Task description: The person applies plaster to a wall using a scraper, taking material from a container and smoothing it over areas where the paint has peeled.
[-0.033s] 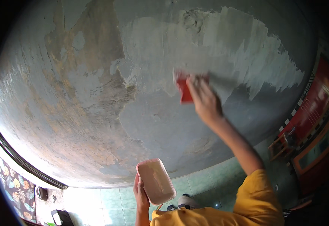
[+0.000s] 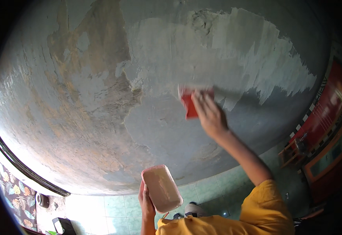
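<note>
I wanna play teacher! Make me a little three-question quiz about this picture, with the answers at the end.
1. Which hand holds the red scraper up at the patchy grey wall?
2. True or false: the left hand is empty.
3. Pick one: the person's shirt is A) green, B) yellow, C) black.

Key:
1. The right hand.
2. False; it holds a pink tray.
3. B.

Grn tile flr (image 2: 208, 192), brt lit L.
</note>
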`<state>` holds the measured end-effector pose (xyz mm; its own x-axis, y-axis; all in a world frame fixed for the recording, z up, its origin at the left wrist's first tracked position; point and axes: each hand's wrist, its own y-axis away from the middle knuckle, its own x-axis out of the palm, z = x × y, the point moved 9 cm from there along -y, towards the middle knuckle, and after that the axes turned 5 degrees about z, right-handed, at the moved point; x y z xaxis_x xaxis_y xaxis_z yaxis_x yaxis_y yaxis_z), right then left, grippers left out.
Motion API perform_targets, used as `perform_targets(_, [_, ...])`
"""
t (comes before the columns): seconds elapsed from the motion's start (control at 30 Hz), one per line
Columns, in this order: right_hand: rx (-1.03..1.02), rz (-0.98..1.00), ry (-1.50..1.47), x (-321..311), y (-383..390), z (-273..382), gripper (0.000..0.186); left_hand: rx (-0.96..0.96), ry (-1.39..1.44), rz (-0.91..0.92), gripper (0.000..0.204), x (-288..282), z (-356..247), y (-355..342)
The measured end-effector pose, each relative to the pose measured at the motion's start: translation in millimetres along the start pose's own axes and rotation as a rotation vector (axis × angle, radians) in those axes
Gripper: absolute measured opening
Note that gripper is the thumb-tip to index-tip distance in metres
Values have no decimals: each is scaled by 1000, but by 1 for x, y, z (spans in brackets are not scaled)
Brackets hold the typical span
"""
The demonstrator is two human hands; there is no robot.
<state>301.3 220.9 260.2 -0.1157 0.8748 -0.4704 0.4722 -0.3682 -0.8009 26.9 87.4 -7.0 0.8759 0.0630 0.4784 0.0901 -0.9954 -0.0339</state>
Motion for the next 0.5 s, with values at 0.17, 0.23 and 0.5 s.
perform_targets(0.17, [-6,245,-289,10,35,31,42,-39,18,3,59,7,-9,9])
perform_targets(0.23, [-36,5,-233,-40,-26,13,41,-13,8,-9,59,8,-11,5])
perform_targets(0.5, [12,42,98,5,-37,52,49,46,-27,-17,61,-4,-9,6])
